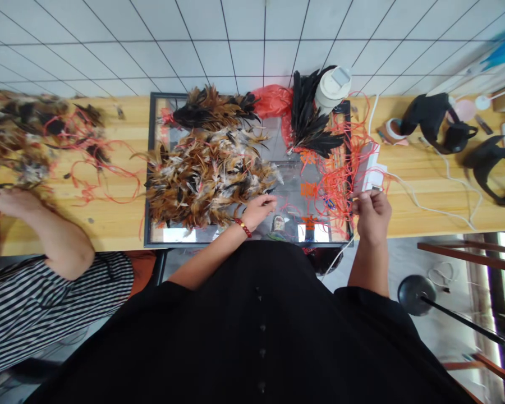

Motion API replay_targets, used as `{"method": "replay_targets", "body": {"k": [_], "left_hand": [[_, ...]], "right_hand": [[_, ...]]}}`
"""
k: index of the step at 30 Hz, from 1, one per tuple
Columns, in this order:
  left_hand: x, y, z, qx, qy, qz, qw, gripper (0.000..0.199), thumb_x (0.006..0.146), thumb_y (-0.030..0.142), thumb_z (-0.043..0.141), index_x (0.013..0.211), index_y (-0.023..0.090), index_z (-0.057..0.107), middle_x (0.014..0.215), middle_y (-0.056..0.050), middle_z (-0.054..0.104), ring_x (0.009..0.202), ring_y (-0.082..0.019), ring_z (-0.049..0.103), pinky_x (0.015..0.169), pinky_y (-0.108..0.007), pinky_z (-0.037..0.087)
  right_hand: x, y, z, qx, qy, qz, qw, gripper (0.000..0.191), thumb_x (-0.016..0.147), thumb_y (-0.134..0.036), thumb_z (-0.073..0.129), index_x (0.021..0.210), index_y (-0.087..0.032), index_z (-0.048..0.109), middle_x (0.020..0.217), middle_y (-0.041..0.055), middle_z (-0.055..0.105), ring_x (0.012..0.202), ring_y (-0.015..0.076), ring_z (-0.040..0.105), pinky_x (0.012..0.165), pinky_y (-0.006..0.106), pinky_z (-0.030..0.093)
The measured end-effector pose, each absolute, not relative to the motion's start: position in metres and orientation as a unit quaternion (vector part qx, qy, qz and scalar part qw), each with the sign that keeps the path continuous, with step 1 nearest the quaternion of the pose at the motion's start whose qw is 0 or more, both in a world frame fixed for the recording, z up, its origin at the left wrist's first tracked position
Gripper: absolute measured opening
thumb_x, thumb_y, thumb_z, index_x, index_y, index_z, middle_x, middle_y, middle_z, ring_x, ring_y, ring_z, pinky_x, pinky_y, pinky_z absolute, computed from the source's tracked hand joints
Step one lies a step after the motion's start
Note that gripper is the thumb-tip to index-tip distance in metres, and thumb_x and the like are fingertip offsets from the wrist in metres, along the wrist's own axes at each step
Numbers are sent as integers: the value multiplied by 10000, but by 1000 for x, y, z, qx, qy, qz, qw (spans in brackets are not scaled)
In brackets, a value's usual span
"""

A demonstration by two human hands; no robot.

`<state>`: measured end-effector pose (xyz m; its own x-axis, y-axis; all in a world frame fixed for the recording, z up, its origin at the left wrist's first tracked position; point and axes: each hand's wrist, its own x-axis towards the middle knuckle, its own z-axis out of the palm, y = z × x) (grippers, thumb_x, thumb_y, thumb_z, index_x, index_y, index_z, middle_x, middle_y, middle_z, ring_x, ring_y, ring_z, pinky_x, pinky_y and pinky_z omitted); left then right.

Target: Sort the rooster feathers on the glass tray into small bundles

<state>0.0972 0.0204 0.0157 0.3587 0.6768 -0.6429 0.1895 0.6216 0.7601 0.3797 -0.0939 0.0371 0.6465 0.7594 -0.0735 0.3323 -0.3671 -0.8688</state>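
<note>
Here, two bare hands work over one black-rimmed glass panel (152,118) on a pale wooden table (122,224). Left hand (258,212), one dark red beaded bracelet (243,227) at its wrist: fingers drawn together in a pinch beside the heap, faint red strands just past the tips; cannot tell whether one is gripped. Right hand (373,216): thumb and forefinger pressed together at the panel's right edge, near one white oblong block (368,168); cannot tell if a strand lies between them.

One large heap of brown, black and white feathers (210,174) covers the panel's left half. One longer brown-black feather bundle (214,109) lies behind it. Glossy black feather bundles (320,137), two by count, fan out farther right, near one red plastic bag (273,101) and one white round lidded container (331,92). One tangle of thin red string (332,179) spreads over the panel's right side; strands too many to count. Three orange characters (308,189) show beside it.

Far left: one co-worker in a striped top (63,297), by a second feather heap (17,134). Far right: two black strapped devices (429,120).
</note>
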Motion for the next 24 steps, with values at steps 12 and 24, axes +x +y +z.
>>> {"method": "replay_targets", "body": {"k": [12,24], "left_hand": [[109,25,35,289,453,228,812,232,685,278,852,784,98,745,662,-14,643,561,-46,479,575,-221,387],[98,18,13,274,522,244,770,345,529,359,916,695,120,732,552,4,595,500,-44,391,500,-224,307]], "right_hand": [[258,-61,44,-498,-111,715,478,442,589,-457,897,738,-197,574,512,-76,484,407,19,229,420,195,110],[245,-69,19,-595,-180,673,401,451,591,-571,845,712,-205,610,551,-59,493,453,52,313,454,229,195]]}}
